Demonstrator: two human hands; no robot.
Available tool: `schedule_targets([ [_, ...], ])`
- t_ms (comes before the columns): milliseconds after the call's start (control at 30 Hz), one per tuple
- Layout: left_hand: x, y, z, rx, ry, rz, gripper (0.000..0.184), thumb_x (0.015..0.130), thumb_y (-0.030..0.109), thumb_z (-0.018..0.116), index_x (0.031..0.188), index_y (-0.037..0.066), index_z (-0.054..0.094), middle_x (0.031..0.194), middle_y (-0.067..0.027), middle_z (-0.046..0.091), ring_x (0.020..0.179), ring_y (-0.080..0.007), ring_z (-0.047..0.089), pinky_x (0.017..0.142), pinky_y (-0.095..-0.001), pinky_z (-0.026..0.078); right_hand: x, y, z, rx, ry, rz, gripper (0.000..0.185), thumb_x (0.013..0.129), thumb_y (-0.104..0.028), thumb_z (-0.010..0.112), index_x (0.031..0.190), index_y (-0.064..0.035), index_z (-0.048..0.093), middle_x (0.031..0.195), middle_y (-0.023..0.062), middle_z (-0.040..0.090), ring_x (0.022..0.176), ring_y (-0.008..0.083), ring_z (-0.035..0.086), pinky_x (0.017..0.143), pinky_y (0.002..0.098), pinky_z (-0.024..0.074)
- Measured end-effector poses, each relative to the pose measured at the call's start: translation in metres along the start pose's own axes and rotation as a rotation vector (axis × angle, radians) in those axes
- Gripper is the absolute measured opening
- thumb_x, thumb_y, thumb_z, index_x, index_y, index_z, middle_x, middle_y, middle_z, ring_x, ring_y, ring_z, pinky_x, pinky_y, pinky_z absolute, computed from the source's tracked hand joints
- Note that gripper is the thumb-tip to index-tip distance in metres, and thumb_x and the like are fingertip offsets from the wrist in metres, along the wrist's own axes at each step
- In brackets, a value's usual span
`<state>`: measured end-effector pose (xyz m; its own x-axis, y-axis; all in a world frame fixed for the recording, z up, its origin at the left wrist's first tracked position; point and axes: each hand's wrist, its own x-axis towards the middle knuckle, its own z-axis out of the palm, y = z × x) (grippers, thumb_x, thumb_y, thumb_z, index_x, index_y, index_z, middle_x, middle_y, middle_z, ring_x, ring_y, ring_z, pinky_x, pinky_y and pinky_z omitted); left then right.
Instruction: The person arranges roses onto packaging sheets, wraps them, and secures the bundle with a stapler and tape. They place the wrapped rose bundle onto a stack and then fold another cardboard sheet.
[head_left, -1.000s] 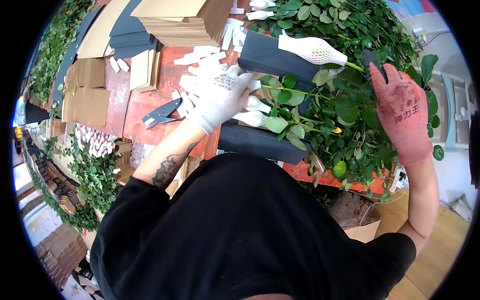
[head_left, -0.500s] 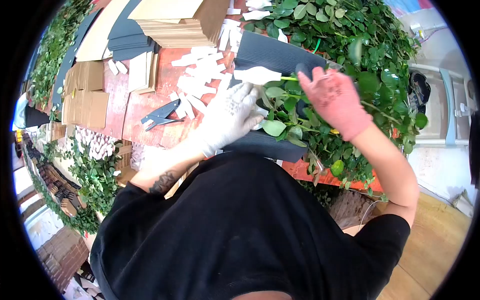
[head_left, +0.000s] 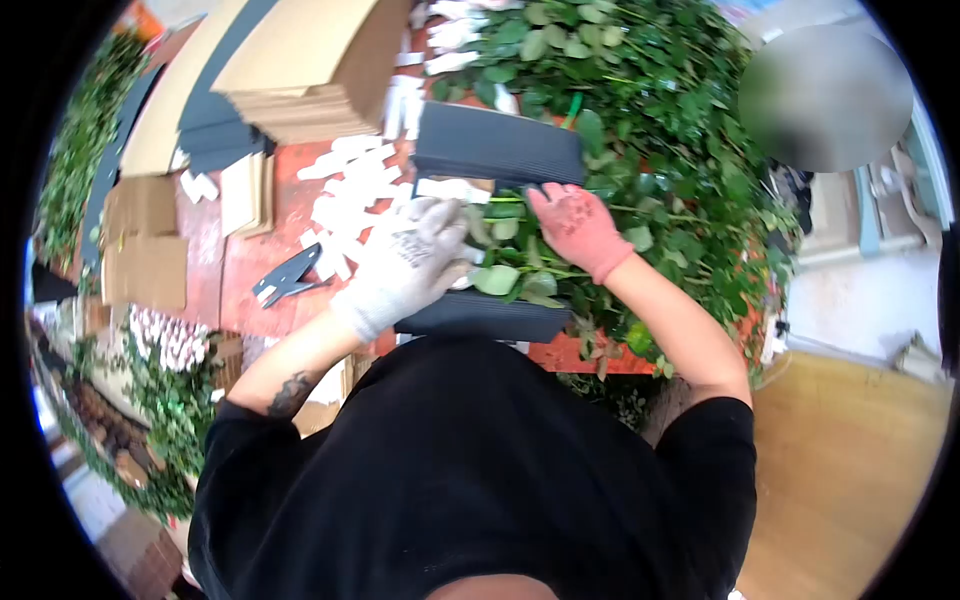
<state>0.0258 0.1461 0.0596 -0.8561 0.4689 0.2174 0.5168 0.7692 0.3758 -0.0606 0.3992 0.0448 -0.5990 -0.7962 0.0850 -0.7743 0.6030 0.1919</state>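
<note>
My left hand (head_left: 412, 262), in a white glove, lies over the sleeved flower heads at the left end of the dark corrugated wrap (head_left: 495, 140); what its curled fingers hold, if anything, is hidden. One white-netted flower head (head_left: 455, 190) shows just above its fingers. My right hand (head_left: 578, 228), in a pink glove, is closed around a green stem (head_left: 505, 199) of that flower, over the leaves between the wrap's two raised sides. The lower side (head_left: 485, 317) of the wrap lies near my body.
Loose white strips (head_left: 345, 195) lie left of the wrap, beside a dark stapler-like tool (head_left: 288, 277). Cardboard stacks (head_left: 300, 70) stand at the upper left. Leafy stems (head_left: 660, 130) cover the table's right side. More netted flowers (head_left: 168, 340) are at the lower left.
My right hand has brought the netted flower leftward and down into the wrap. My left hand has shifted slightly over the flower heads. The view has turned a little to the right.
</note>
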Motion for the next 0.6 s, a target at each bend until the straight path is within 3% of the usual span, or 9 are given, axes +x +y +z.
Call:
schedule_targets([
  [100, 0.013, 0.010, -0.013, 0.055, 0.055, 0.034, 0.064, 0.071, 0.038, 0.070, 0.121, 0.003, 0.053, 0.136, -0.0216, 0.041, 0.128, -0.0399, 0.036, 0.105, -0.0497, 0.031, -0.003, 0.001, -0.005, 0.159, -0.021, 0.056, 0.033, 0.076, -0.011, 0.053, 0.107, -0.0028, 0.056, 0.091, 0.0127, 0.059, 0.085, 0.0276, 0.060, 0.077, 0.0359, 0.0487],
  [167, 0.012, 0.005, 0.001, 0.020, -0.096, 0.003, 0.080, 0.067, 0.050, 0.070, 0.129, 0.003, 0.049, 0.143, -0.0276, 0.031, 0.134, -0.0455, 0.026, 0.110, -0.0514, 0.022, -0.009, 0.005, -0.013, 0.226, -0.025, 0.044, 0.043, 0.080, -0.023, 0.058, 0.118, -0.0024, 0.053, 0.101, 0.0159, 0.059, 0.094, 0.0295, 0.059, 0.086, 0.0387, 0.0460],
  [233, 0.016, 0.007, -0.005, 0.037, -0.145, -0.032, 0.078, 0.068, 0.049, 0.069, 0.128, 0.003, 0.050, 0.144, -0.0286, 0.029, 0.134, -0.0466, 0.025, 0.111, -0.0523, 0.020, -0.015, 0.004, -0.022, 0.164, -0.070, 0.127, 0.053, 0.081, -0.030, 0.061, 0.126, -0.0050, 0.048, 0.116, 0.0142, 0.055, 0.109, 0.0289, 0.053, 0.095, 0.0377, 0.0415],
  [300, 0.019, -0.007, 0.004, 0.035, -0.150, -0.008, 0.078, 0.066, 0.042, 0.071, 0.123, -0.006, 0.049, 0.146, -0.0291, 0.025, 0.135, -0.0466, 0.023, 0.113, -0.0502, 0.017, -0.013, 0.005, -0.046, 0.072, -0.238, 0.177, 0.047, 0.080, -0.031, 0.063, 0.120, -0.0084, 0.052, 0.108, 0.0108, 0.056, 0.104, 0.0264, 0.054, 0.091, 0.0376, 0.0428],
  [367, 0.026, 0.000, -0.003, 0.076, -0.188, 0.016, 0.076, 0.065, 0.041, 0.071, 0.121, -0.006, 0.050, 0.145, -0.0302, 0.026, 0.135, -0.0473, 0.024, 0.113, -0.0497, 0.018, -0.017, 0.014, -0.023, 0.098, -0.247, 0.167, 0.041, 0.078, -0.029, 0.063, 0.112, -0.0084, 0.055, 0.101, 0.0097, 0.056, 0.100, 0.0254, 0.055, 0.087, 0.0379, 0.0434],
  [467, 0.034, 0.009, -0.008, -0.002, -0.231, -0.024, 0.078, 0.065, 0.041, 0.071, 0.124, -0.006, 0.049, 0.144, -0.0298, 0.028, 0.135, -0.0465, 0.024, 0.113, -0.0519, 0.017, -0.033, 0.002, 0.001, -0.047, -0.084, 0.133, 0.037, 0.078, -0.021, 0.058, 0.112, -0.0085, 0.054, 0.106, 0.0126, 0.056, 0.103, 0.0299, 0.053, 0.091, 0.0418, 0.0414],
  [533, 0.038, 0.002, -0.013, 0.006, -0.258, -0.068, 0.083, 0.065, 0.043, 0.071, 0.129, -0.003, 0.046, 0.143, -0.0285, 0.029, 0.135, -0.0449, 0.024, 0.112, -0.0541, 0.015, -0.047, 0.003, 0.023, -0.040, 0.157, 0.058, 0.047, 0.080, -0.031, 0.059, 0.119, -0.0079, 0.050, 0.113, 0.0150, 0.054, 0.108, 0.0321, 0.051, 0.097, 0.0418, 0.0384],
  [567, 0.029, -0.001, -0.006, 0.051, -0.272, -0.039, 0.084, 0.065, 0.044, 0.070, 0.129, -0.004, 0.045, 0.143, -0.0290, 0.030, 0.135, -0.0443, 0.024, 0.112, -0.0545, 0.015, -0.037, 0.000, -0.014, 0.049, -0.216, 0.114, 0.050, 0.080, -0.035, 0.060, 0.121, -0.0068, 0.049, 0.111, 0.0148, 0.055, 0.110, 0.0296, 0.051, 0.099, 0.0401, 0.0376],
  [600, 0.023, -0.004, -0.001, 0.057, -0.224, -0.018, 0.083, 0.065, 0.045, 0.069, 0.128, -0.004, 0.046, 0.142, -0.0293, 0.030, 0.135, -0.0440, 0.024, 0.112, -0.0549, 0.014, -0.031, 0.002, -0.041, 0.143, -0.320, 0.136, 0.053, 0.082, -0.037, 0.059, 0.124, -0.0054, 0.047, 0.113, 0.0159, 0.056, 0.111, 0.0280, 0.052, 0.100, 0.0379, 0.0379],
])
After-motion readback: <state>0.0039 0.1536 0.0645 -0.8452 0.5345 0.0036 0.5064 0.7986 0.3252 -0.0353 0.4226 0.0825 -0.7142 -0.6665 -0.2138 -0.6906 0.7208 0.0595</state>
